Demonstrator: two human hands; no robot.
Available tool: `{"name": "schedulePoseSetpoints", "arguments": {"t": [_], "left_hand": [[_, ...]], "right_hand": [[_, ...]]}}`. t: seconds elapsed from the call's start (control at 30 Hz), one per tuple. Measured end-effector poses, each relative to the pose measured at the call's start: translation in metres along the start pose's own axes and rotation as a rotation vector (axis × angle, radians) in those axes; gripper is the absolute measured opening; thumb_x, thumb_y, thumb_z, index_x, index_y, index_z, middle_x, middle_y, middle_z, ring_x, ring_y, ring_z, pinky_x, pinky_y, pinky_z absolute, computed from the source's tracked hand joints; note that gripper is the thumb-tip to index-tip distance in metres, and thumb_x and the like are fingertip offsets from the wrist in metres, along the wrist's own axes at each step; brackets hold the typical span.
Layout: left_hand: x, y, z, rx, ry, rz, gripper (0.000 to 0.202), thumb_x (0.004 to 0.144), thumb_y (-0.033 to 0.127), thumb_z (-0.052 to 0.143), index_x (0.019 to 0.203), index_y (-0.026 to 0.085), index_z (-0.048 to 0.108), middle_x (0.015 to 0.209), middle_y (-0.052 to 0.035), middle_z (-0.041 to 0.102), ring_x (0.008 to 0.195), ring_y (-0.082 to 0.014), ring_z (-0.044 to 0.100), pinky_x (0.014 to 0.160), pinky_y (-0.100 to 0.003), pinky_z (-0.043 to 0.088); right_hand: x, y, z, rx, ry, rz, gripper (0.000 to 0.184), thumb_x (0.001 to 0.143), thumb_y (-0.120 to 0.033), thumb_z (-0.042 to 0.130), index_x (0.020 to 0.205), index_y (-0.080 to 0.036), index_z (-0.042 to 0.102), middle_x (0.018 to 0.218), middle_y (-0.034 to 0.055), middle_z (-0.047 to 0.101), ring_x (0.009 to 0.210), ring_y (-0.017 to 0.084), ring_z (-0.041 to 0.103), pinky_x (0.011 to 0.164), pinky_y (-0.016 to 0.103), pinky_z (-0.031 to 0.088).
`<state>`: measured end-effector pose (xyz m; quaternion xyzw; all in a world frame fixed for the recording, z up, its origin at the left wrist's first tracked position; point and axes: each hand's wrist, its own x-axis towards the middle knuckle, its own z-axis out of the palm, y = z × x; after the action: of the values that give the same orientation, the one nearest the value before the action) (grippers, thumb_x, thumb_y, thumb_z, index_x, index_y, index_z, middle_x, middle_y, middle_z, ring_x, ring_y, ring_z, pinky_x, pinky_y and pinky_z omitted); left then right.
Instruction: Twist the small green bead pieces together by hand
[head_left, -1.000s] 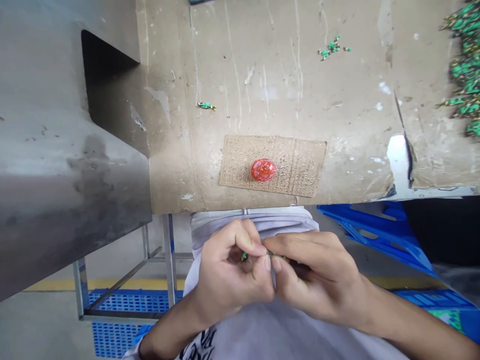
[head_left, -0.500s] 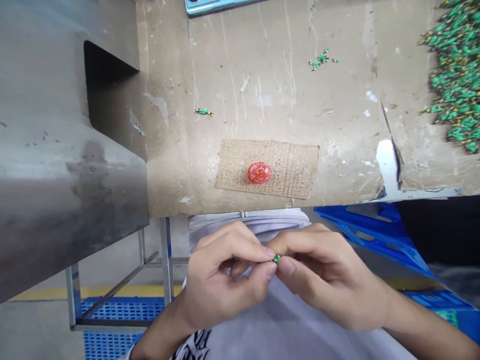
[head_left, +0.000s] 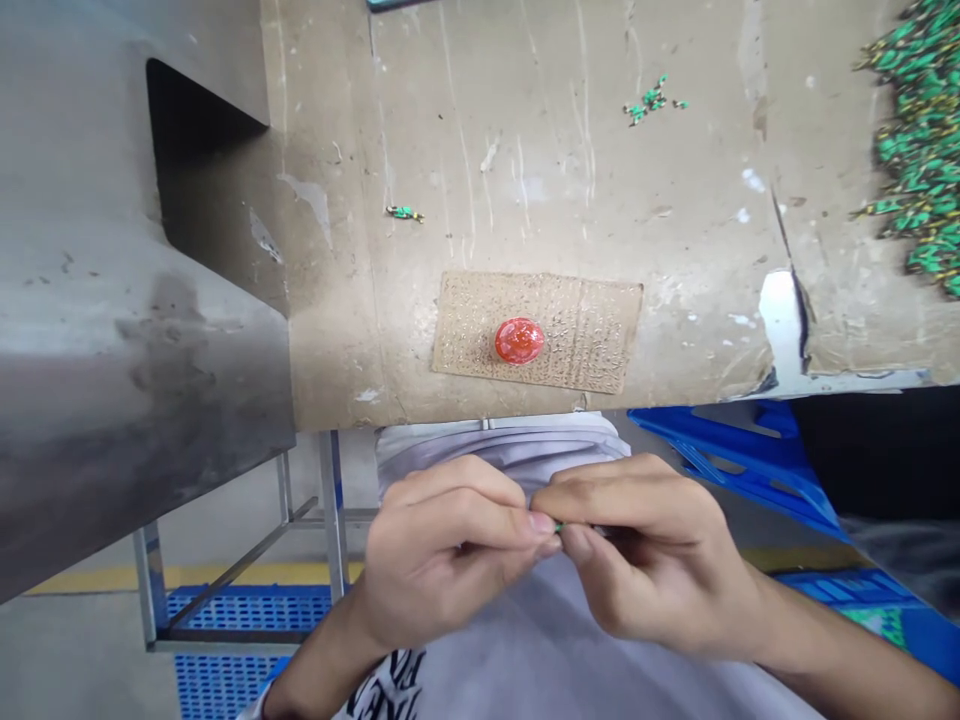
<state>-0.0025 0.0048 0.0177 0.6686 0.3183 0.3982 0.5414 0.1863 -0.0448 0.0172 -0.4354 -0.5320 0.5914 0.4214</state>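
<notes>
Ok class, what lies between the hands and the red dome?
In the head view, from the left hand and right hand upward: the shirt, a strip of table, then the cardboard pad under the red dome.

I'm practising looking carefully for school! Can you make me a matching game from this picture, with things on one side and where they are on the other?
Things:
1. red domed object
2. heap of small green parts
3. tiny green part
4. blue plastic crate

Places:
A. pinched between the left hand and the right hand
B. below the table's near edge, on the right
C. on a cardboard patch
D. at the far right of the stained tabletop

Right pairs: 1-C, 2-D, 3-A, 4-B
</notes>
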Motion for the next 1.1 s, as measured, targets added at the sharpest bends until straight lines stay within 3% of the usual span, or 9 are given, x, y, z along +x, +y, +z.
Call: {"name": "schedulePoseSetpoints", "arguments": {"t": [0.27, 0.37, 0.53, 0.6, 0.73, 1.0, 1.1], "left_hand": [[0.0, -0.005, 0.0, -0.041, -0.02, 0.001, 0.007, 0.095, 0.012, 0.08, 0.091, 0.018, 0.078, 0.081, -0.0047, 0.079, 0.067, -0.0129, 0.074, 0.066, -0.022, 0.062], [0.001, -0.004, 0.001, -0.043, -0.006, 0.004, 0.007, 0.093, 0.012, 0.081, 0.091, 0.018, 0.078, 0.079, -0.0041, 0.078, 0.064, -0.0125, 0.07, 0.059, -0.022, 0.057], [0.002, -0.001, 0.007, -0.169, 0.088, -0.124, 0.008, 0.092, 0.022, 0.083, 0.088, 0.02, 0.077, 0.075, -0.0007, 0.074, 0.059, -0.011, 0.062, 0.051, -0.021, 0.047], [0.002, 0.0, 0.01, -0.255, 0.139, -0.163, 0.01, 0.092, 0.025, 0.084, 0.087, 0.021, 0.077, 0.074, -0.0002, 0.074, 0.059, -0.0102, 0.061, 0.052, -0.02, 0.047], [0.001, -0.002, 0.011, -0.316, 0.165, -0.129, 0.011, 0.092, 0.025, 0.085, 0.087, 0.019, 0.077, 0.074, -0.0005, 0.075, 0.062, -0.0104, 0.064, 0.055, -0.019, 0.049], [-0.002, -0.003, 0.011, -0.273, 0.149, -0.108, 0.011, 0.093, 0.025, 0.084, 0.089, 0.02, 0.076, 0.072, 0.0006, 0.07, 0.064, -0.0116, 0.064, 0.057, -0.021, 0.049], [-0.003, -0.002, 0.011, -0.266, 0.136, -0.125, 0.01, 0.094, 0.028, 0.083, 0.091, 0.022, 0.076, 0.073, -0.0004, 0.068, 0.064, -0.0126, 0.061, 0.057, -0.022, 0.048]], "right_hand": [[0.004, 0.001, 0.004, 0.139, 0.04, 0.056, 0.021, 0.096, -0.011, 0.059, 0.081, -0.017, 0.072, 0.065, -0.0036, 0.053, 0.056, 0.009, 0.043, 0.052, 0.024, 0.036], [0.006, -0.001, 0.002, 0.207, 0.032, 0.105, 0.025, 0.101, -0.02, 0.059, 0.079, -0.017, 0.071, 0.063, -0.0029, 0.055, 0.055, 0.01, 0.045, 0.051, 0.023, 0.037], [0.008, -0.011, -0.011, 0.449, -0.16, 0.334, 0.039, 0.109, -0.047, 0.054, 0.09, -0.017, 0.067, 0.062, -0.0026, 0.061, 0.046, 0.007, 0.042, 0.044, 0.019, 0.034], [0.01, -0.018, -0.016, 0.384, -0.198, 0.312, 0.043, 0.107, -0.053, 0.057, 0.09, -0.015, 0.069, 0.064, -0.0001, 0.065, 0.049, 0.008, 0.047, 0.048, 0.02, 0.04], [0.013, -0.029, -0.016, 0.17, -0.199, 0.23, 0.048, 0.108, -0.046, 0.058, 0.072, -0.015, 0.067, 0.055, -0.0014, 0.059, 0.049, 0.008, 0.052, 0.05, 0.019, 0.041], [0.013, -0.03, -0.012, 0.158, -0.198, 0.211, 0.047, 0.11, -0.042, 0.051, 0.071, -0.019, 0.062, 0.05, -0.0028, 0.059, 0.043, 0.009, 0.052, 0.044, 0.019, 0.039], [0.012, -0.031, -0.014, 0.057, -0.172, 0.188, 0.048, 0.109, -0.041, 0.053, 0.069, -0.018, 0.065, 0.052, -0.0016, 0.061, 0.046, 0.009, 0.053, 0.047, 0.021, 0.04]]}}
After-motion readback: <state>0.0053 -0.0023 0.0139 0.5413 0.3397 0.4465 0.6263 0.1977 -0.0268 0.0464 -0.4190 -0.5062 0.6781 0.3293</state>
